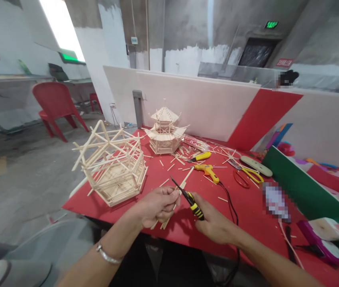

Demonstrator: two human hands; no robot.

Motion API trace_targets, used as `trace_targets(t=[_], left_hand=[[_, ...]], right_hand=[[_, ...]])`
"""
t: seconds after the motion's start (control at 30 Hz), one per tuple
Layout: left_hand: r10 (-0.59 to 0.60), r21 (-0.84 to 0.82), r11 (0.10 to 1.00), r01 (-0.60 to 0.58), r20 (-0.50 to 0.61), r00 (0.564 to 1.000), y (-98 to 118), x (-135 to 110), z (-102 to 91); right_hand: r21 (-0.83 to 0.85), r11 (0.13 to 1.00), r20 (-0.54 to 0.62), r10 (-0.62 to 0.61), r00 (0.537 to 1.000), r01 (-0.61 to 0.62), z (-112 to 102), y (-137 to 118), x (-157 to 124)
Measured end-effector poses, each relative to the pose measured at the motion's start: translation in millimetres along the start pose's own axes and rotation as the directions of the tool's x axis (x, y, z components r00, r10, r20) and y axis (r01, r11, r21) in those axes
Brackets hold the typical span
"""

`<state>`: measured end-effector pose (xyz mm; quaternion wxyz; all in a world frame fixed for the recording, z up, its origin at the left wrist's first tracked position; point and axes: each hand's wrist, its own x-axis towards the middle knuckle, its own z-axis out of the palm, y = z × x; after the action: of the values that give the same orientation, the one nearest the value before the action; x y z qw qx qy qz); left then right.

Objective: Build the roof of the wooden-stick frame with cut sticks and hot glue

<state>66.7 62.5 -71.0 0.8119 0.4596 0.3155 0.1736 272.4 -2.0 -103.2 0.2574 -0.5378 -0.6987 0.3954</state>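
Note:
My left hand [157, 206] is closed round a small bundle of thin wooden sticks [184, 181], held over the red table [247, 211]. My right hand [214, 223] grips yellow-and-black pliers [189, 196], whose dark jaws point up-left and meet the sticks beside my left fingers. A half-built hexagonal stick frame [114, 167] stands just left of my hands at the table's left corner. Behind it rises a finished stick pagoda [165, 131].
Loose sticks litter the table middle. A yellow glue gun [207, 172] with a black cord, a yellow utility knife [200, 156] and yellow-handled scissors [247, 173] lie beyond my hands. A green board [303, 187] borders the right. A red chair [56, 104] stands far left.

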Motion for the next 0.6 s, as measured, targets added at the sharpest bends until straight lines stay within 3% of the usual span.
trace_targets(t=[0.07,0.1,0.17,0.23,0.27,0.33,0.47,0.6], left_hand=[[0.106,0.105,0.990,-0.091,-0.138,0.985,-8.6,6.1,3.2],[0.203,0.192,0.968,-0.161,-0.226,0.953,-13.1,9.6,4.5],[0.419,0.395,0.877,-0.273,-0.350,0.838,-20.6,15.7,5.7],[0.550,0.539,0.783,-0.310,-0.365,0.751,-24.6,19.1,4.8],[0.564,0.564,0.765,-0.311,-0.354,0.746,-25.1,19.6,3.8],[0.520,0.524,0.796,-0.302,-0.337,0.785,-23.5,18.5,1.8],[0.306,0.213,0.945,-0.248,-0.313,0.899,-15.8,14.5,0.2],[0.230,0.091,0.973,-0.212,-0.293,0.928,-12.8,14.5,-0.1]], right_hand=[[-0.020,0.999,-0.009,0.030,1.000,-0.030,-0.1,1.5,-0.6],[-0.028,0.998,-0.020,0.051,0.999,-0.051,0.2,2.1,-0.6],[-0.040,0.996,-0.048,0.083,0.995,-0.084,1.3,3.1,0.1],[-0.039,0.996,-0.054,0.077,0.996,-0.079,2.3,4.0,1.2],[-0.035,0.997,-0.043,0.062,0.997,-0.063,2.3,4.4,1.8],[-0.023,0.999,-0.011,0.022,1.000,-0.022,1.3,4.7,3.2],[-0.007,0.999,0.030,-0.041,0.999,0.041,-3.0,2.8,5.4],[-0.010,1.000,0.033,0.025,0.999,-0.025,-3.5,2.7,6.1]])
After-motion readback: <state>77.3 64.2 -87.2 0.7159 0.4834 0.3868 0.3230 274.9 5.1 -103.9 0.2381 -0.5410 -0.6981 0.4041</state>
